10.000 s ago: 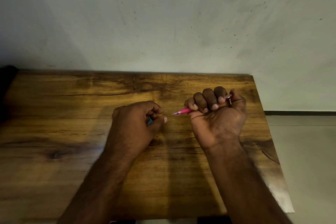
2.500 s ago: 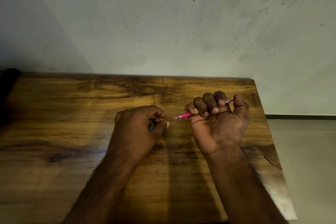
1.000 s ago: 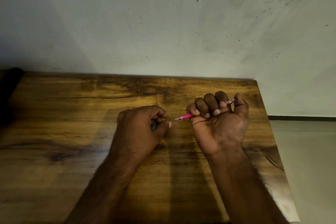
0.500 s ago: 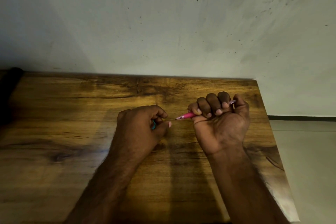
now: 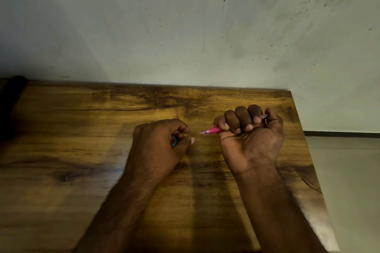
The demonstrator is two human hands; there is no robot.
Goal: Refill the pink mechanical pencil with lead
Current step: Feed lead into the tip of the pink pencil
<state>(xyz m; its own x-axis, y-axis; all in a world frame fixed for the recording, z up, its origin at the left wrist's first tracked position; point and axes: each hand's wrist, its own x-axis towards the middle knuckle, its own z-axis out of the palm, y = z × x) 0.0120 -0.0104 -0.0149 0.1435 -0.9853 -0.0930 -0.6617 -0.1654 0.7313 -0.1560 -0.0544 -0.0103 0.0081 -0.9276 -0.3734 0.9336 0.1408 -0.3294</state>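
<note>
Right hand (image 5: 249, 139) fingers curled round pink pencil (image 5: 212, 130); left hand (image 5: 159, 142) grips teal item (image 5: 174, 141).

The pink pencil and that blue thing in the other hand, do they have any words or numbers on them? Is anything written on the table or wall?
No text can be read anywhere.
Pink pencil: no print visible.
Blue thing in the left hand: mostly hidden, no label seen.
Table and wall: only wood grain and smudges.

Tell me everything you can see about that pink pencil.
The pencil is slim, glossy pink and plastic-looking, with a pale pointed tip aimed at the left hand. The right hand grips it in a fist above the table, hiding most of the barrel; its back end peeks out by the thumb.
</note>
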